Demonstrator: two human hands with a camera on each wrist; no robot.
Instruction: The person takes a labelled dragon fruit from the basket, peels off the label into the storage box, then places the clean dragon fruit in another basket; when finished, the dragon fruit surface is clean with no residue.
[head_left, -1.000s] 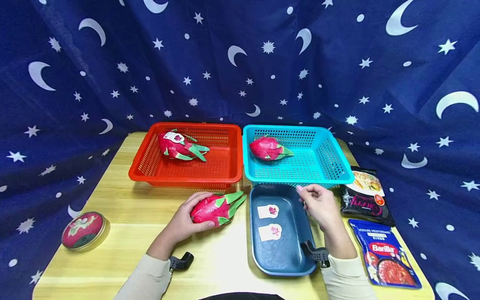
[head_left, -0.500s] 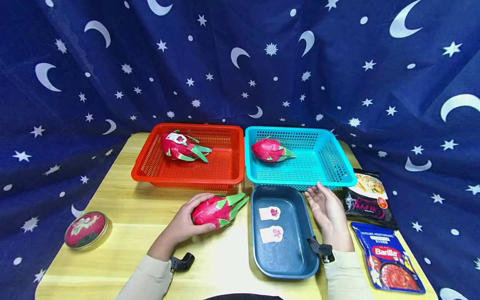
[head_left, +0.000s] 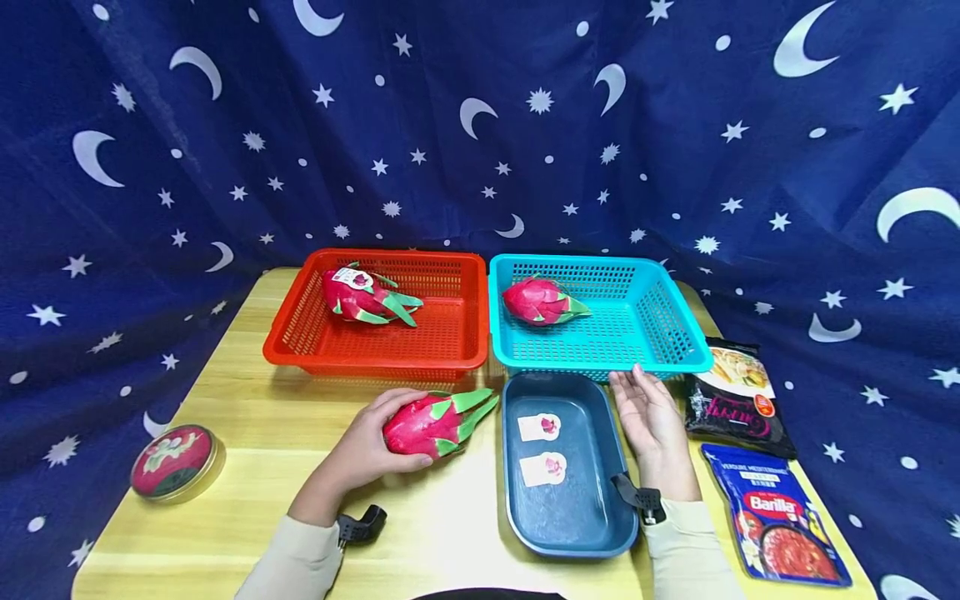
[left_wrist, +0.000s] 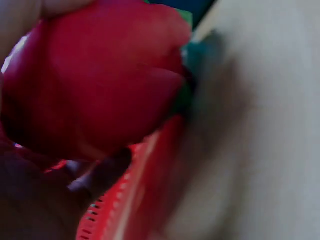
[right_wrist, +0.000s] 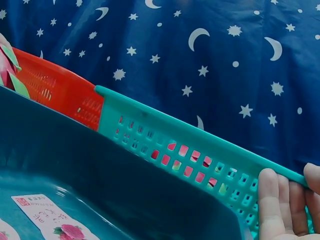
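My left hand (head_left: pixel 365 443) grips a pink dragon fruit (head_left: pixel 422 423) with green leaf tips, near the table's middle. The left wrist view shows the same fruit (left_wrist: pixel 100 75) close up, with fingers round it. My right hand (head_left: pixel 654 418) holds nothing, palm turned up and fingers loosely extended. Its fingertips are right at the front rim of the turquoise basket (head_left: pixel 600 367), as the right wrist view shows. Between the hands stands a dark blue tray (head_left: pixel 573 533) with two white labels (head_left: pixel 542 469) lying in it, each printed with a small fruit picture.
A red basket (head_left: pixel 375 360) at the back left contains a dragon fruit (head_left: pixel 352 297) bearing a white label. Another dragon fruit (head_left: pixel 538 301) lies in the turquoise basket. A round tin (head_left: pixel 174 460) sits far left; black (head_left: pixel 731 408) and blue (head_left: pixel 772 517) food packets lie right.
My right hand has turned from thumb and finger held together to palm up with the fingers spread, shifting slightly right. The left hand still holds the dragon fruit in the same place.
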